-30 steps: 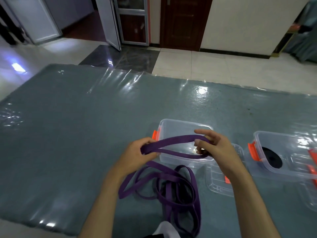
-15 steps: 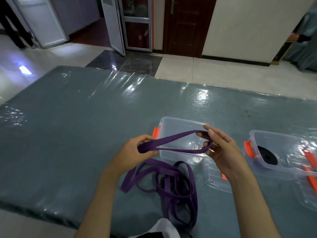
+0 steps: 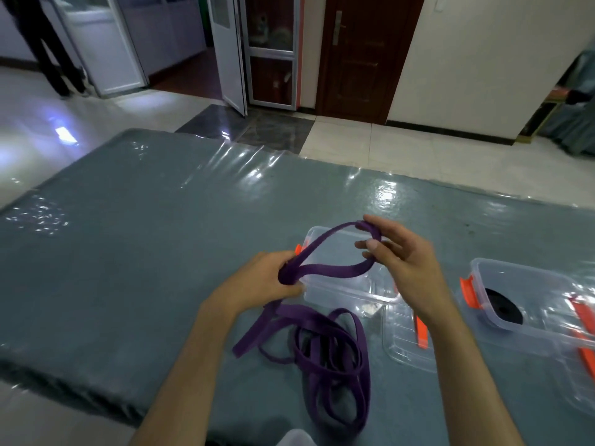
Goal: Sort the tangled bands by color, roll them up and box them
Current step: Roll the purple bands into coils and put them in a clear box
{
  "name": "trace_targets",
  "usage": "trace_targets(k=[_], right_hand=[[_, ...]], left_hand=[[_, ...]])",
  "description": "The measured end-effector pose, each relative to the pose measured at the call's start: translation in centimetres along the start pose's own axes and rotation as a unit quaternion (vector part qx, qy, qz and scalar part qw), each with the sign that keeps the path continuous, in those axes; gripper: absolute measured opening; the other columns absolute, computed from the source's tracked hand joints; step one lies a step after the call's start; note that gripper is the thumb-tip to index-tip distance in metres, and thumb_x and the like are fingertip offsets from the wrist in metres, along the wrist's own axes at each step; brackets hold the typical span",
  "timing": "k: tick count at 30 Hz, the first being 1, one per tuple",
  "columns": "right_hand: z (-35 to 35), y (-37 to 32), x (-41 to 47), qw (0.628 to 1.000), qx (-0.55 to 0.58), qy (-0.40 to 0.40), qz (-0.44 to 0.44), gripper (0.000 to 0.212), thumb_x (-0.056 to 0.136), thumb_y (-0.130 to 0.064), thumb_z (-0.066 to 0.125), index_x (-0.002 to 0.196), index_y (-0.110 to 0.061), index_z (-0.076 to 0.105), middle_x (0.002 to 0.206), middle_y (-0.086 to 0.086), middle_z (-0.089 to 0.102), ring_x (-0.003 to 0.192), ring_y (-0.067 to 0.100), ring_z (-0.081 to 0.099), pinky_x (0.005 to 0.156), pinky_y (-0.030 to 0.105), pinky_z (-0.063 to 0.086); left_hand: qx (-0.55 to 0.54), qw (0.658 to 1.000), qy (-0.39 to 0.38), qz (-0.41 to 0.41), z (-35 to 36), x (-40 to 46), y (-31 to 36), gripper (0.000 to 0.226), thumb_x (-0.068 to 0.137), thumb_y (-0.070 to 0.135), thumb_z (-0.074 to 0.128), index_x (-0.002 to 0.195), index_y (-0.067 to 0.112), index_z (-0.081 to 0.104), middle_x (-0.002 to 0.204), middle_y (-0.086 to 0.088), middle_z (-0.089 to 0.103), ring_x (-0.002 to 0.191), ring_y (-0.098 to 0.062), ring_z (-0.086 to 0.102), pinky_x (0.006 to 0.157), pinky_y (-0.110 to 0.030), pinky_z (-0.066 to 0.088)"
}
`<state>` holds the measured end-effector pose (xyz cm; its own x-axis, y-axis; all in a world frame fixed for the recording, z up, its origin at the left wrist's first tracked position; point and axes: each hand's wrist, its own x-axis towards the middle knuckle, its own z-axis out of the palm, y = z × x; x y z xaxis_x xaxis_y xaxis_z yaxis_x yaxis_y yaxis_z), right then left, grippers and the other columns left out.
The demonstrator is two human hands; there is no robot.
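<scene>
A long purple band [image 3: 325, 270] forms a loop between my hands, held over a clear plastic box [image 3: 347, 292] with orange clips. My left hand [image 3: 260, 281] grips the near end of the loop. My right hand [image 3: 402, 255] has the far end of the loop wrapped round its fingers, with the thumb pressed against it. The rest of the purple band lies in a loose tangle [image 3: 328, 365] on the table below my hands. To the right, a second clear box [image 3: 531, 304] contains a rolled black band [image 3: 502, 305].
A clear lid with an orange clip [image 3: 412, 339] lies between the two boxes. The table [image 3: 145, 252] has a grey-green cover under shiny plastic; its near edge runs at the lower left. A person's legs [image 3: 48, 43] stand far back on the tiled floor.
The loop has risen and widened as my right hand lifted and turned with the band round its fingers. My left hand kept its grip. The camera tilted up.
</scene>
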<state>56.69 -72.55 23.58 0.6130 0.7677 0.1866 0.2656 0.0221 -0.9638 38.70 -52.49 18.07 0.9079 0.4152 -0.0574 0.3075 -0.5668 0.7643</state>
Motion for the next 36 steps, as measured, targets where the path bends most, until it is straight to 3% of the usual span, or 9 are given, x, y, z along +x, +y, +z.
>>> trace_targets(k=[2, 7, 11, 14, 18, 27, 30, 32, 36], right_hand=[[0.2, -0.6, 1.0, 0.999, -0.041, 0.005, -0.015, 0.034, 0.102, -0.016, 0.062, 0.132, -0.03, 0.066, 0.123, -0.007, 0.072, 0.106, 0.018, 0.074, 0.094, 0.046, 0.06], [0.9, -2.4, 2.4, 0.998, -0.045, 0.02, -0.031, 0.022, 0.101, -0.018, 0.065, 0.119, -0.026, 0.074, 0.112, -0.006, 0.072, 0.102, 0.016, 0.075, 0.082, 0.041, 0.065], [2.0, -3.4, 2.8, 0.997, -0.038, -0.029, -0.068, 0.02, 0.1, -0.011, 0.065, 0.113, -0.022, 0.075, 0.111, 0.0, 0.073, 0.103, 0.018, 0.074, 0.081, 0.035, 0.065], [2.6, -3.7, 3.1, 0.993, -0.033, -0.062, -0.099, 0.024, 0.1, -0.005, 0.062, 0.114, -0.02, 0.075, 0.114, -0.004, 0.074, 0.107, 0.017, 0.072, 0.082, 0.029, 0.063], [2.4, -3.6, 3.7, 0.993, -0.003, -0.045, -0.106, 0.027, 0.1, -0.004, 0.062, 0.119, -0.016, 0.075, 0.132, -0.006, 0.07, 0.121, 0.009, 0.067, 0.085, 0.026, 0.061], [1.9, -0.8, 4.8, 0.994, -0.028, 0.046, -0.091, 0.028, 0.097, -0.016, 0.069, 0.122, -0.025, 0.076, 0.14, -0.009, 0.061, 0.129, 0.013, 0.059, 0.085, 0.036, 0.064], [2.0, 0.0, 4.9, 0.992, -0.064, 0.092, -0.064, 0.035, 0.095, -0.033, 0.071, 0.13, -0.039, 0.07, 0.128, -0.008, 0.06, 0.124, 0.012, 0.062, 0.095, 0.044, 0.059], [2.1, 0.3, 5.2, 0.992, -0.047, 0.115, -0.016, 0.034, 0.091, -0.042, 0.075, 0.125, -0.043, 0.072, 0.115, -0.001, 0.063, 0.108, 0.014, 0.07, 0.09, 0.043, 0.061], [1.9, 0.7, 5.6, 0.993, -0.032, 0.105, 0.032, 0.015, 0.086, -0.031, 0.083, 0.1, -0.028, 0.081, 0.088, 0.001, 0.076, 0.086, 0.021, 0.077, 0.081, 0.048, 0.064]], left_hand=[[0.02, 1.0, 0.009, 0.004, -0.3, 0.4, 0.3, 0.022, 0.088, 0.043, 0.081, 0.088, 0.037, 0.06, 0.069, 0.014, 0.062, 0.06, -0.004, 0.055, 0.061, -0.024, 0.051], [0.06, 0.997, 0.042, -0.021, -0.9, 1.4, 0.0, 0.034, 0.082, 0.04, 0.087, 0.101, 0.025, 0.063, 0.098, 0.005, 0.07, 0.095, -0.02, 0.065, 0.09, -0.04, 0.055], [-0.046, 0.999, 0.012, 0.006, -2.0, 1.9, 3.4, 0.066, 0.081, 0.045, 0.087, 0.138, 0.037, 0.055, 0.14, 0.015, 0.061, 0.133, -0.001, 0.054, 0.111, -0.03, 0.045], [-0.188, 0.977, 0.06, 0.086, -2.4, 2.8, 6.6, 0.046, 0.085, 0.028, 0.086, 0.126, 0.028, 0.065, 0.122, 0.009, 0.073, 0.118, -0.006, 0.068, 0.106, -0.027, 0.051], [-0.217, 0.965, 0.094, 0.116, -2.6, 4.5, 7.8, 0.033, 0.084, 0.018, 0.087, 0.113, 0.018, 0.071, 0.1, -0.001, 0.079, 0.097, -0.017, 0.077, 0.095, -0.037, 0.06], [-0.195, 0.969, 0.091, 0.121, 0.1, 6.8, 7.1, 0.048, 0.096, 0.025, 0.074, 0.142, 0.03, 0.062, 0.129, 0.014, 0.071, 0.117, -0.007, 0.069, 0.103, -0.04, 0.057], [-0.132, 0.979, 0.084, 0.129, 0.6, 7.1, 6.7, 0.044, 0.1, 0.03, 0.069, 0.143, 0.033, 0.06, 0.117, 0.011, 0.07, 0.111, -0.011, 0.068, 0.097, -0.04, 0.058], [-0.07, 0.987, 0.07, 0.129, 0.7, 7.1, 6.6, 0.038, 0.101, 0.035, 0.067, 0.139, 0.032, 0.062, 0.109, 0.011, 0.066, 0.103, -0.01, 0.066, 0.092, -0.038, 0.057], [0.003, 0.989, 0.057, 0.134, 0.4, 6.8, 6.4, 0.036, 0.101, 0.033, 0.066, 0.137, 0.034, 0.061, 0.099, 0.015, 0.059, 0.091, -0.004, 0.06, 0.083, -0.026, 0.053]])
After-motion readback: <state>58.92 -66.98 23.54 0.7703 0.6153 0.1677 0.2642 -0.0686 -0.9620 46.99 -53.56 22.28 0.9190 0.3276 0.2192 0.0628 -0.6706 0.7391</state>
